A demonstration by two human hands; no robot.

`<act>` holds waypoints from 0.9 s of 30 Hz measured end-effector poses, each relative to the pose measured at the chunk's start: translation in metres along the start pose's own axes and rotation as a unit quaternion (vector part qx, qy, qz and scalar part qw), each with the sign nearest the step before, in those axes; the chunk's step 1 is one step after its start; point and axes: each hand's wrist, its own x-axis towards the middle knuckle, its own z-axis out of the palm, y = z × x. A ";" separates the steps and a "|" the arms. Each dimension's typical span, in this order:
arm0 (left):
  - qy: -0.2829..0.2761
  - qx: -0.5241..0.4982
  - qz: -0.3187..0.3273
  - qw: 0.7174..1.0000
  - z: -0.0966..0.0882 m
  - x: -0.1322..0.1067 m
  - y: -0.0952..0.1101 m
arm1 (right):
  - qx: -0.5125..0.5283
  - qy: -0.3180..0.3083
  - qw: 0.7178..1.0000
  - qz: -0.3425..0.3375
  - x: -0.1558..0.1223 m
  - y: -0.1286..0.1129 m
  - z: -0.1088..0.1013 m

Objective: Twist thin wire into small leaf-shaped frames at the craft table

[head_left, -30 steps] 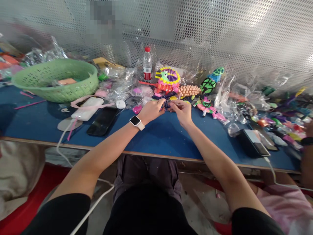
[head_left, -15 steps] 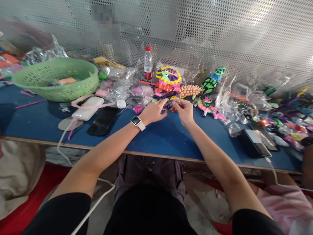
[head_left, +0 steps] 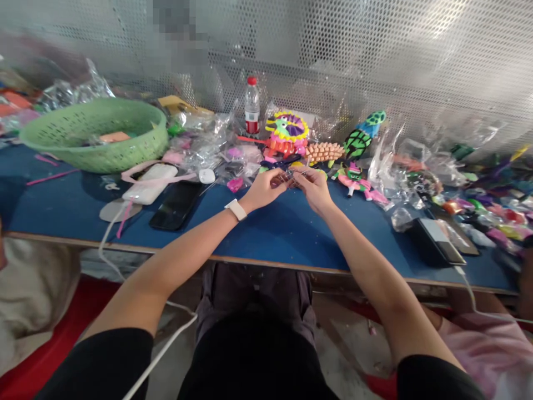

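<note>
Fingers (head_left: 278,176) of the left hand (head_left: 261,190) and the right hand (head_left: 315,189) are pinched together on a small clear packet (head_left: 292,178), which is held just above the blue counter (head_left: 283,228), in front of bright toys (head_left: 287,133) and a water bottle (head_left: 251,105).

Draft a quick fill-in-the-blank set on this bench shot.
1. The perforated basket at the far left of the table is ____ in colour.
2. The bottle by the mesh wall has a ____ cap.
3. The white watch sits on the person's ____ wrist.
4. The left hand and right hand pinch one small piece together above the ____ table.
Missing words: green; red; left; blue.
</note>
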 end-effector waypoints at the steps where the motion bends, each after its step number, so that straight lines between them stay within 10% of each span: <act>1: -0.007 -0.035 -0.005 0.999 0.001 0.001 0.000 | -0.003 -0.007 1.000 0.000 0.000 0.000 0.000; 27: -0.018 -0.101 -0.056 0.993 0.000 0.005 0.003 | -0.180 0.024 0.980 -0.084 -0.008 -0.023 0.006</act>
